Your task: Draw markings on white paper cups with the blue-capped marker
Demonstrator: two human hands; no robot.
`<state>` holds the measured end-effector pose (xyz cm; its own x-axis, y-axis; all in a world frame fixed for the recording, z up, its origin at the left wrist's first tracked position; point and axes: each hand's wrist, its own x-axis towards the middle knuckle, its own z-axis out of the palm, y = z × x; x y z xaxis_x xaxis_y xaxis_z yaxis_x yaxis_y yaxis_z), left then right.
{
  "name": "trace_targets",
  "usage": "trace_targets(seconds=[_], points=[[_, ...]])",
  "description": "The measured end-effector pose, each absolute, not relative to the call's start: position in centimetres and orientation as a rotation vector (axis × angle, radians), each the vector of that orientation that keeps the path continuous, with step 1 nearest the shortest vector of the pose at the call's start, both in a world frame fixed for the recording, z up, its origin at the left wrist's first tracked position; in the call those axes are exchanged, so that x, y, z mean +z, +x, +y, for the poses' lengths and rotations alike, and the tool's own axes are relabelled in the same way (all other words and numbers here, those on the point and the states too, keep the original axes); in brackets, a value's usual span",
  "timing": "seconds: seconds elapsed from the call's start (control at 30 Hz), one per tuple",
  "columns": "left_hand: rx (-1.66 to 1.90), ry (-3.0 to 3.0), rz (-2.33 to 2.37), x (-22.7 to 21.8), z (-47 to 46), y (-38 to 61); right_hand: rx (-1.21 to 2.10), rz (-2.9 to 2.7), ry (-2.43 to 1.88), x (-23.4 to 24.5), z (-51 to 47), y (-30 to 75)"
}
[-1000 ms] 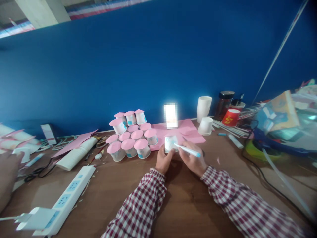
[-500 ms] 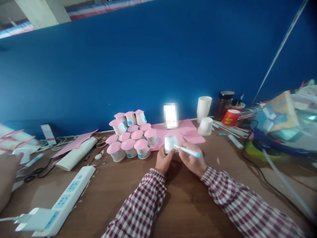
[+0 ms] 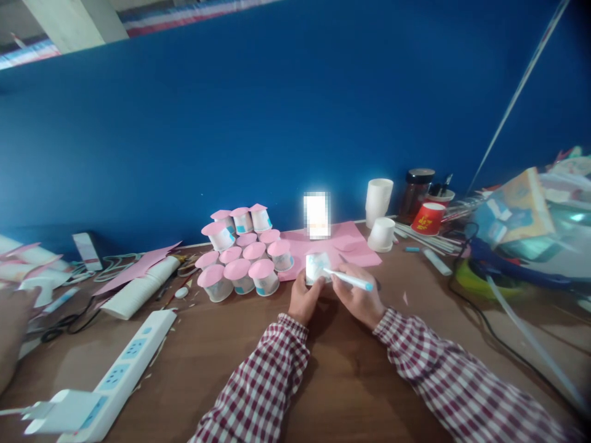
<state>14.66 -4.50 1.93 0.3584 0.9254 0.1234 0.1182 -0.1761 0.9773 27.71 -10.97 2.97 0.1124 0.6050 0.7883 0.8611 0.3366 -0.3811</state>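
My left hand (image 3: 302,300) is closed around a small white paper cup (image 3: 316,267), held just above the brown table (image 3: 221,357). My right hand (image 3: 361,300) pinches a white marker with a blue end (image 3: 349,280), its tip resting against the cup's side. Both sleeves are red and white check. Left of the hands stands a stacked pile of small white cups with pink paper lids (image 3: 242,252). A pink paper sheet (image 3: 344,243) lies behind the held cup.
A white power strip (image 3: 115,372) lies at the front left. A roll of white cups (image 3: 138,288), pink paper and scissors sit at left, near another person's hand (image 3: 12,332). White cups (image 3: 380,200), a red cup (image 3: 429,218), a dark jar and clutter stand at right.
The view has shifted very slightly to the right. My hands, the cup and the marker stay in the same pose.
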Motion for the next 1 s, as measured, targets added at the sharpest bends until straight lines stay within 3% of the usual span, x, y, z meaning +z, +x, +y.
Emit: trace_targets(seconds=[0.83, 1.0], points=[[0.964, 1.572, 0.955, 1.84, -4.43, 14.62, -0.354, -1.538, -1.382, 2.62, -10.78, 28.12], [0.991, 1.472, 0.870, 1.06, -4.17, 14.72, -0.241, -1.407, -1.365, 3.39, -11.16, 27.96]])
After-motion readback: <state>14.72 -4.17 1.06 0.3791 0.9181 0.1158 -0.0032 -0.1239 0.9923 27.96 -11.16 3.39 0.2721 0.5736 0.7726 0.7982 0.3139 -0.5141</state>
